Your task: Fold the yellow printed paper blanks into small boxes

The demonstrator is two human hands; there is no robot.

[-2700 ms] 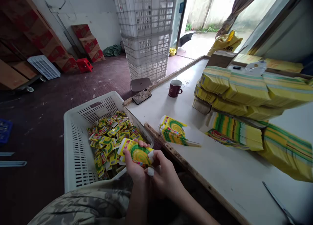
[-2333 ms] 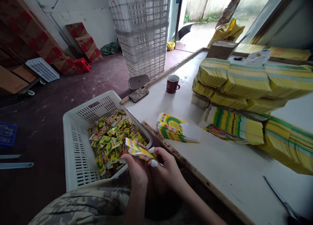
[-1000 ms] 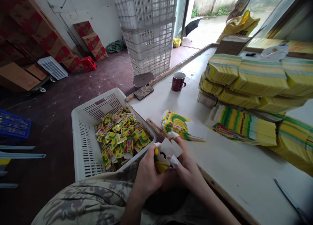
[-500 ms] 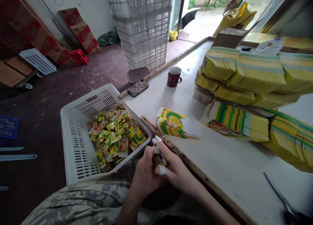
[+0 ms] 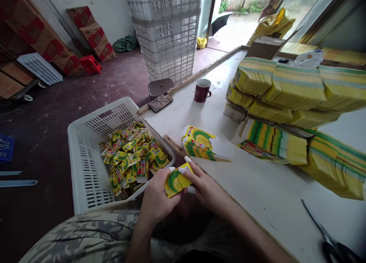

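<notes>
Between my two hands is a small yellow-and-green carton [image 5: 176, 182], its spiral-printed side facing up. My left hand [image 5: 160, 196] grips its left end. My right hand [image 5: 204, 186], white coverings on several fingertips, pinches the right end. The hands are over my lap, at the table's wooden edge. Just beyond them on the white table lies a small pile of flat printed cartons [image 5: 198, 141]. Left of my hands stands a white plastic basket [image 5: 85, 167], holding many small yellow cartons [image 5: 134, 152].
Large stacks of flat yellow cartons [image 5: 286, 83] fill the table's right side. Scissors [image 5: 326, 228] lie near the front right. A dark red mug [image 5: 202, 90] and a phone [image 5: 160, 102] are farther back. Stacked white crates [image 5: 168, 34] and a brown stool [image 5: 160, 87] stand beyond the basket.
My hands were clasped close together, mostly hiding what they held. Now they are spread slightly apart and the carton shows between them, its printed face up.
</notes>
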